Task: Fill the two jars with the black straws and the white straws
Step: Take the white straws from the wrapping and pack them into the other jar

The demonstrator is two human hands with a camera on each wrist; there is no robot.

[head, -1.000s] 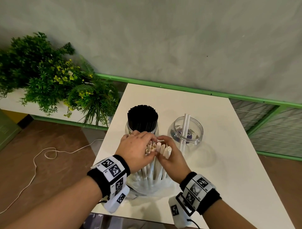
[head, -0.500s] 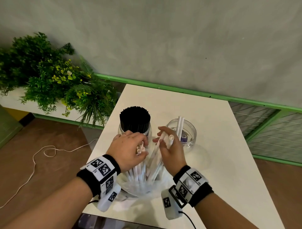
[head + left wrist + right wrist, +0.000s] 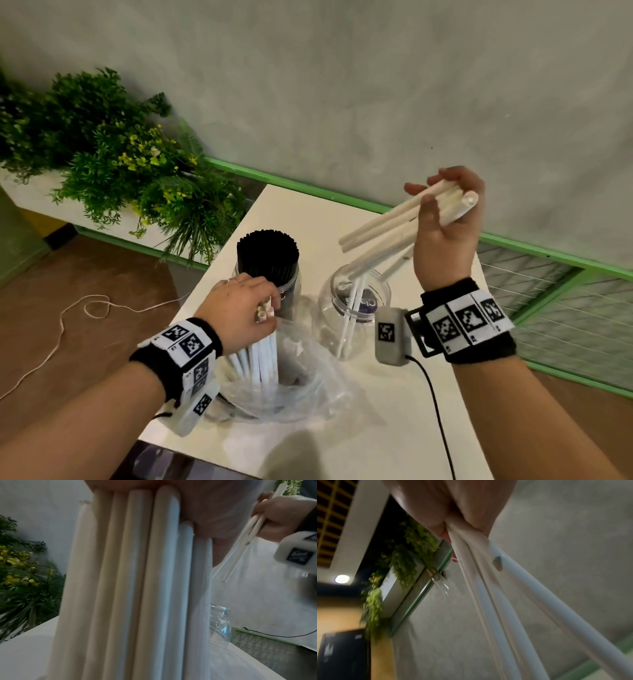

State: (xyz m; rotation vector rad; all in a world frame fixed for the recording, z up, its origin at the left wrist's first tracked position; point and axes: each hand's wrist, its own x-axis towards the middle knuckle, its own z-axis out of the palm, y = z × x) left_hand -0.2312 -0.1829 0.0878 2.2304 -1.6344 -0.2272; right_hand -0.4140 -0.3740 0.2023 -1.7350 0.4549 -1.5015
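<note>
Right hand grips loose white straws tilted above the near-empty jar, left hand clutches the bag bundle beside the full black jar; fanned tips may miss the mouth and spill.

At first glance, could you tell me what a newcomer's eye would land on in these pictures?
Probably the right hand, raised above the nearly empty clear jar and gripping a fan of white straws. Next, the dense black straws packed upright in the jar at the table's left side. In front of them, the left hand holds the remaining white bundle standing in a plastic bag.
</note>
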